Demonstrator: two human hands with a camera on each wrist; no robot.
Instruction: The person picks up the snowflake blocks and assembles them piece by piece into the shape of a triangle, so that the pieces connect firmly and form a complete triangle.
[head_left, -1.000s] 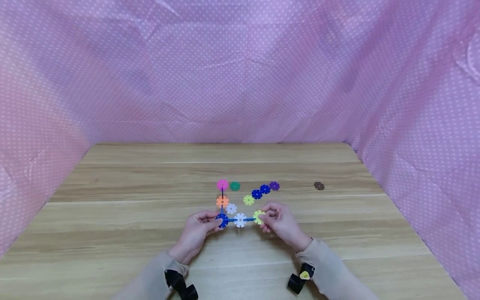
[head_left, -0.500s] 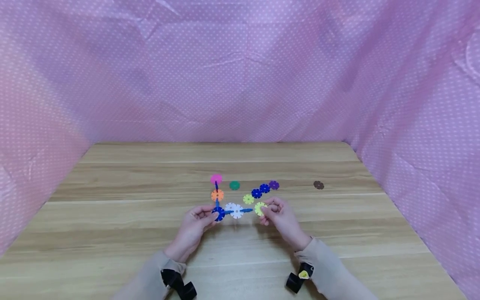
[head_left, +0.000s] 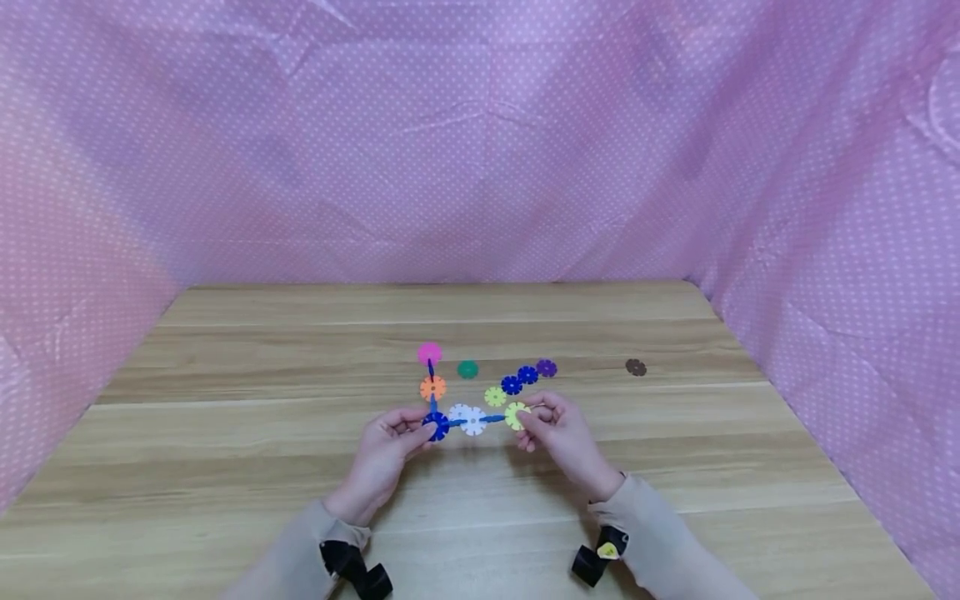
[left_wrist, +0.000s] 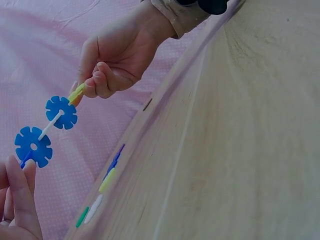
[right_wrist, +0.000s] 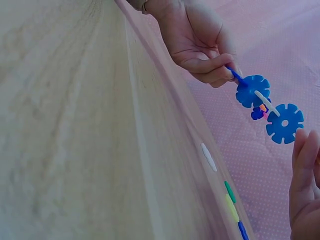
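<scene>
My left hand (head_left: pixel 382 454) pinches a dark blue notched interlocking disc (head_left: pixel 436 427) between thumb and fingers. It is the corner of an L-shaped chain. Away from me the chain runs through an orange disc (head_left: pixel 432 388) to a pink disc (head_left: pixel 430 353). Rightward come a white disc (head_left: pixel 473 421) and a light blue disc (head_left: pixel 492 418) seen edge-on. A yellow-green disc (head_left: pixel 517 416) is pinched by my right hand (head_left: pixel 558 437), its rim right at the light blue disc's outer edge. In the left wrist view, two blue discs (left_wrist: pixel 33 146) flank the white one, held above the table.
Loose discs lie beyond the hands: a white disc (head_left: pixel 458 412), a green disc (head_left: pixel 468 369), a yellow-green disc (head_left: pixel 495 396), two dark blue discs (head_left: pixel 512 385) and a purple disc (head_left: pixel 547 367). A brown disc (head_left: pixel 636 367) lies farther right on the wooden table (head_left: pixel 262 350). Pink dotted cloth surrounds it.
The chain has shifted away from me and slightly left. The yellow-green disc stood apart from the chain's right end half a second ago; now my right hand has brought it leftward against that end.
</scene>
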